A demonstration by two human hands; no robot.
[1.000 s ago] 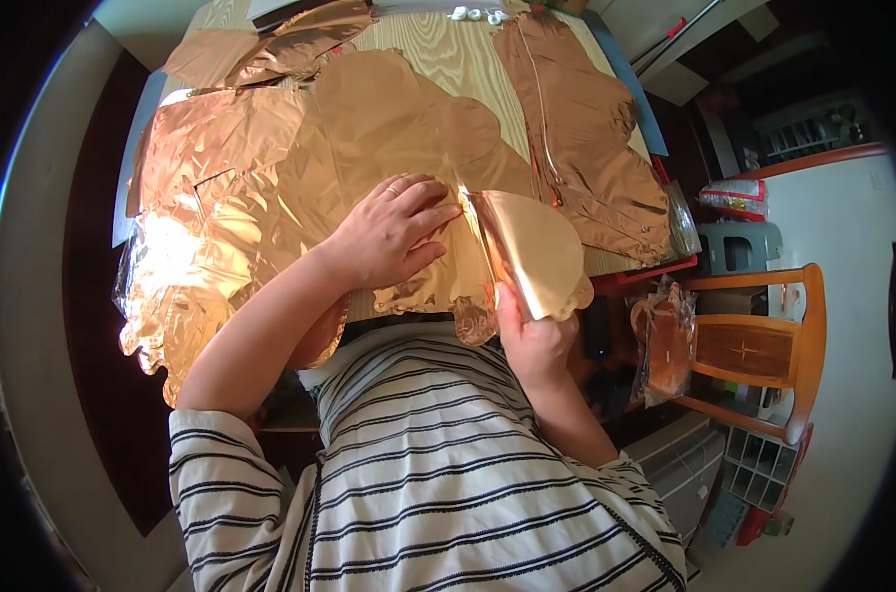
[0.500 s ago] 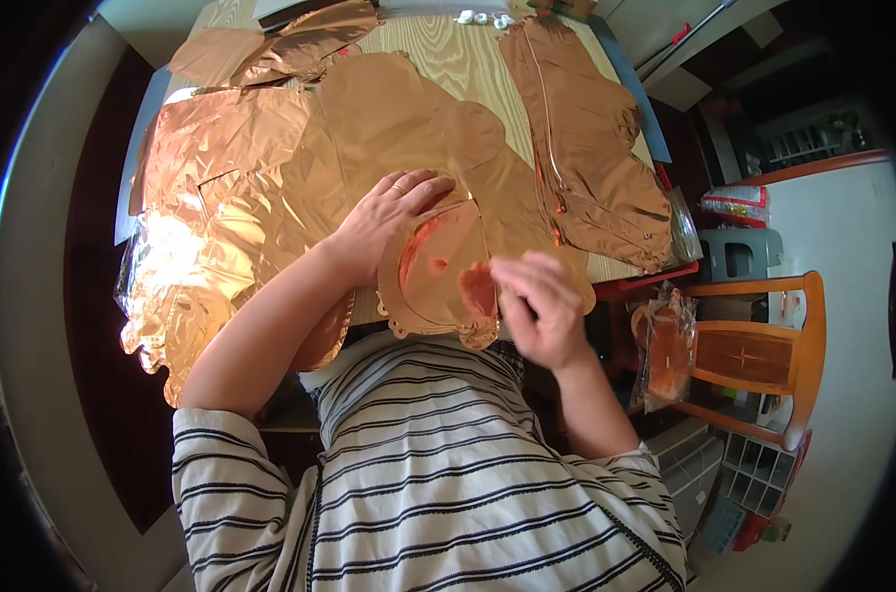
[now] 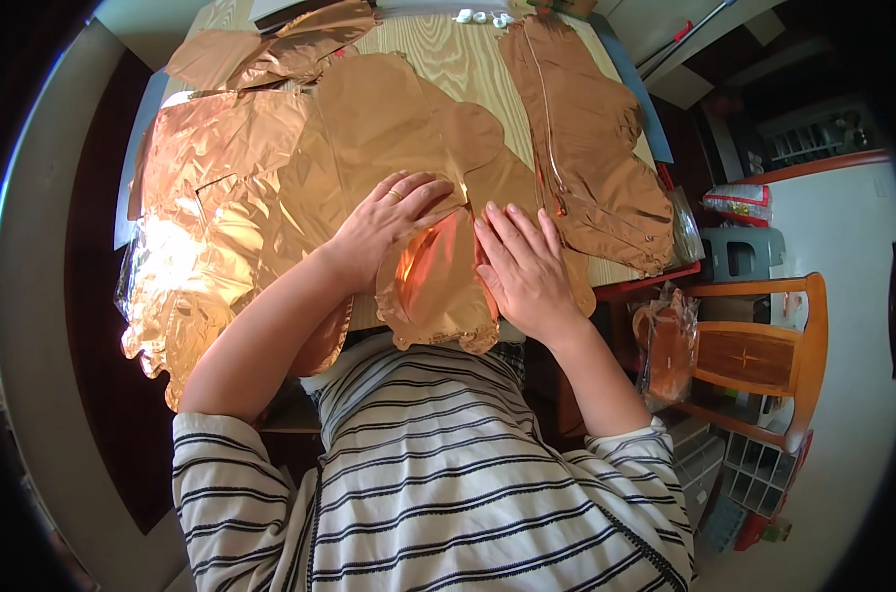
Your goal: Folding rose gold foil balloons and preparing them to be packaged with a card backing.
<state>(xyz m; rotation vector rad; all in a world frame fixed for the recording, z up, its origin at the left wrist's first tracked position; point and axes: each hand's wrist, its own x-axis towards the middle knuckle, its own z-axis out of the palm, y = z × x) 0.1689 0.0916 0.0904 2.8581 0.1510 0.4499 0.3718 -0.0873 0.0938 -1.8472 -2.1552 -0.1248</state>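
Head view | step: apparently flattening the folded, scallop-edged copper-gold foil sheet (image 3: 456, 281), lying at the near edge of the wood-grain table (image 3: 433, 47) | left hand (image 3: 391, 215) flat, fingers together; right hand (image 3: 527, 271) flat, fingers slightly spread | next: likely calls for even pressure along the fold

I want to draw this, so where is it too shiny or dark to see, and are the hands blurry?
Head view: white glare washes out part of the crumpled gold foil on the left; head view: the rack at upper right sits in dim shadow; head view: the left hand and right hand look fairly sharp.
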